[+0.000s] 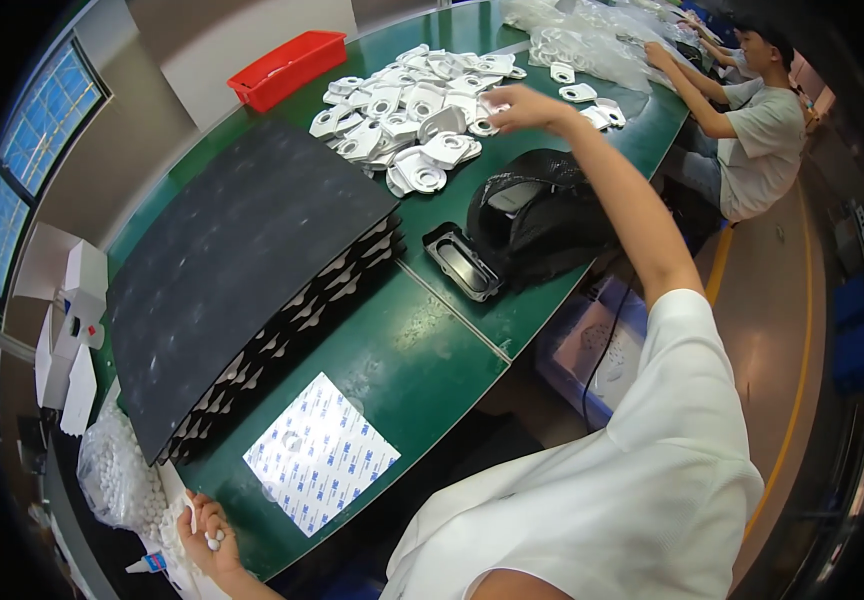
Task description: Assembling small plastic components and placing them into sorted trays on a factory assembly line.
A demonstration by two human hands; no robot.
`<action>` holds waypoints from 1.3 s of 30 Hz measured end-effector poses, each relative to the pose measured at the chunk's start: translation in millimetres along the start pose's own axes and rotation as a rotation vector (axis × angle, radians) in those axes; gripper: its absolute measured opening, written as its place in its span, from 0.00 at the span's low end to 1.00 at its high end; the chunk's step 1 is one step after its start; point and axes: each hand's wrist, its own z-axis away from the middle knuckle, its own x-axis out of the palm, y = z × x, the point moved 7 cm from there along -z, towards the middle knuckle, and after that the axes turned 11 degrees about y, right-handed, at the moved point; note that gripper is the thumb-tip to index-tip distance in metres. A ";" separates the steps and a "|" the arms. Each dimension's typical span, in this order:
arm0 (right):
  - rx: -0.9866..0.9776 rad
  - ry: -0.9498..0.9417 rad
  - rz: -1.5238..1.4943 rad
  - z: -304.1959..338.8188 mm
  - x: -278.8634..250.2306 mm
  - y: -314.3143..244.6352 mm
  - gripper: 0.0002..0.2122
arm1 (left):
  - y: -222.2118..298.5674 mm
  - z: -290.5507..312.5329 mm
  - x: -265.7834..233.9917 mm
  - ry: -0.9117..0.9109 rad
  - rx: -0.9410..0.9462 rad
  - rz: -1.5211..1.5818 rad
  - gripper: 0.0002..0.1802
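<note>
White plastic parts: I see a loose heap of them at the far end of the green table, well away from my body, between the red bin and the clear bags of similar parts.
Right hand: my arm is stretched far across the table, and the hand sits at the right edge of the heap, fingers curled down onto the parts. I cannot tell whether it has closed on one.
Left hand: low at the near left corner, off the table edge, fingers pinched around a few small white beads.
Bead bag: a clear bag full of the same white beads lies just beside my left hand.
Black tray stack: a big stack of dark trays fills the left half of the table, white parts showing along its side.
Sticker sheet: a white printed sheet lies flat near me, in front of the stack.
Black frame: a small rectangular part lying on the table, touching the black mesh bag.
Co-worker: another person sits at the far right, hands on the clear bags.
</note>
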 end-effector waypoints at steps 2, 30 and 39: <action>-0.105 0.087 0.322 -6.6 -51.4 14.7 0.26 | -8.4 -6.0 1.0 0.030 -0.036 0.049 0.16; 0.230 0.069 0.182 -37.6 -29.0 65.4 0.38 | -22.6 2.6 25.2 0.065 0.136 0.016 0.11; -0.545 -0.136 0.545 119.1 63.2 -154.8 0.21 | -23.8 13.9 31.9 -0.058 0.041 0.015 0.12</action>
